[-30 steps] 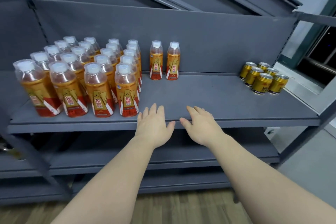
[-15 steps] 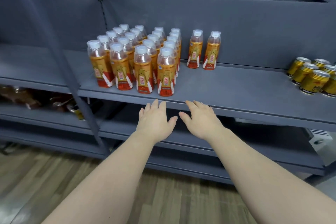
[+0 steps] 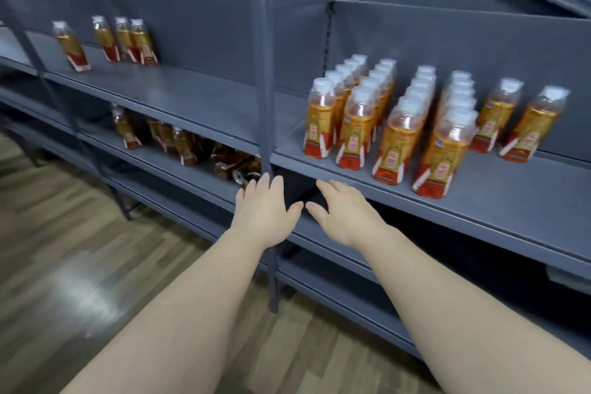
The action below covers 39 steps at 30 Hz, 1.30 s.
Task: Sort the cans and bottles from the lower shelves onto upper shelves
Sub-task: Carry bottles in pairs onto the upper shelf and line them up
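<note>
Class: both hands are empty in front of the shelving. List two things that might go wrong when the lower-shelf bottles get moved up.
1. The lower-shelf bottles lie jumbled, some tipped over; pulling one out may set others rolling off.
2. The upright post stands right by the left hand; a lifted bottle may knock against it.

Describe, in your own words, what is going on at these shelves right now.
A person faces grey metal shelving, left hand and right hand both open and empty, held out near the upright post. On the upper shelf to the right, orange bottles stand in neat rows; four bottles stand further left. On the lower left shelf, a jumble of bottles, some lying down, has not yet been moved up.
</note>
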Available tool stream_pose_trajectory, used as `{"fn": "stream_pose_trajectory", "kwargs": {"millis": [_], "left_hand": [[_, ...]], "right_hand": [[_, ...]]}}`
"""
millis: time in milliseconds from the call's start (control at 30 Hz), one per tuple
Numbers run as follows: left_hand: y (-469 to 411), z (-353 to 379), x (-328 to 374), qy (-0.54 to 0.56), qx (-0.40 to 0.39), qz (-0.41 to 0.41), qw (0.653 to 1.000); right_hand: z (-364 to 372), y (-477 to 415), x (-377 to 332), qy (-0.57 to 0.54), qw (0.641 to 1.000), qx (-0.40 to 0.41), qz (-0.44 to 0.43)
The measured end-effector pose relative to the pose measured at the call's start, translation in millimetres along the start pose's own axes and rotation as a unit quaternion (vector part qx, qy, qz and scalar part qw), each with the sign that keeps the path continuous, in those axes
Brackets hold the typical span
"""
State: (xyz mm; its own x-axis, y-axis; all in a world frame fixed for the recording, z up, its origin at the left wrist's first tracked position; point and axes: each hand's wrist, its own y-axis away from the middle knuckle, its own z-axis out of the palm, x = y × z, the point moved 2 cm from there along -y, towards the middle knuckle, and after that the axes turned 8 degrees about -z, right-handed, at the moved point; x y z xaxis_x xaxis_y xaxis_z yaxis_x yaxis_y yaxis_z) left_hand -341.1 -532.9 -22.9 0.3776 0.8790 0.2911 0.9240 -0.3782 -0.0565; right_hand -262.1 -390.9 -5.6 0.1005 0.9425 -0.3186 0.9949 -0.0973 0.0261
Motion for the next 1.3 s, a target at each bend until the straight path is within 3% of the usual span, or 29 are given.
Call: {"fn": "stream_pose_trajectory", "kwargs": {"millis": [533,1300], "left_hand": [[-81.1,-41.8,-198.4,0.007,0.016,-0.106,0.994],[-283.6,-61.6,-283.3,0.012,0.07,-0.14,0.988]], "right_hand": [[49.6,-166.1,-151.5,0.024,0.995,-0.011,-0.094],[47.6,-413.4,-180.0,0.01,0.987,-0.035,-0.157]]}}
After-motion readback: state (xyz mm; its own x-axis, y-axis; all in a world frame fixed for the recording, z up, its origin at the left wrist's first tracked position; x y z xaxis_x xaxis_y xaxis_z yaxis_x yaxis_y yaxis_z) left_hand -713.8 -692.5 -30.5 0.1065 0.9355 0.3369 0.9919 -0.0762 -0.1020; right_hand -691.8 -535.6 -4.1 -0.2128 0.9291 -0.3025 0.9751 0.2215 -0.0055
